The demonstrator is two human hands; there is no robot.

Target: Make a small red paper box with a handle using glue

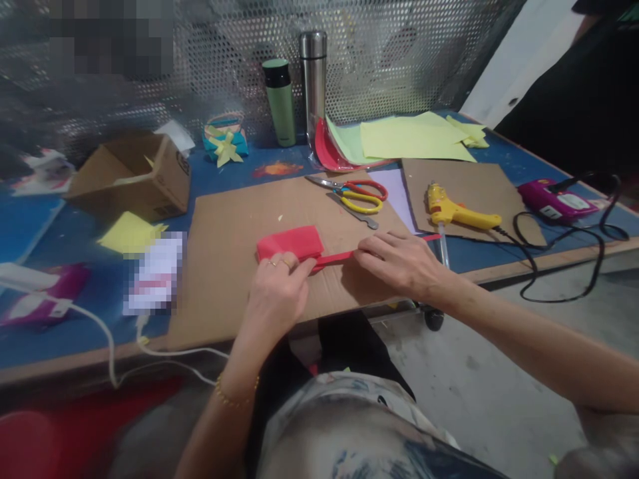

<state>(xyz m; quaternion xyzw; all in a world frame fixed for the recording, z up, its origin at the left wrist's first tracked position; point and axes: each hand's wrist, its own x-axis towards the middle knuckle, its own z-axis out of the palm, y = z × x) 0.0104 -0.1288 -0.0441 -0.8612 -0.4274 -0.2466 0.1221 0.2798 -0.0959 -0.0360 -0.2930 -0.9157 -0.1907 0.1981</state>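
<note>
A folded piece of red felt (292, 241) lies on the brown cardboard sheet (227, 229) in front of me. My left hand (278, 291) pinches its near edge, at the corner where a narrow red strip (337, 257) runs off to the right. Along that strip, my right hand (398, 263) has its fingers bent and closed over it; the strip's far end shows beyond the knuckles. Just behind the right hand lie a pair of scissors (357, 193) with red and yellow handles and a small metal blade (363, 217). My fingertips are partly hidden.
A yellow hot glue gun (462, 214) with a black cord rests on a second cardboard piece at right, near a purple power strip (556, 199). An open carton (134, 176) stands left. Behind are a green tumbler (281, 106), a steel flask (313, 83) and yellow sheets (414, 136).
</note>
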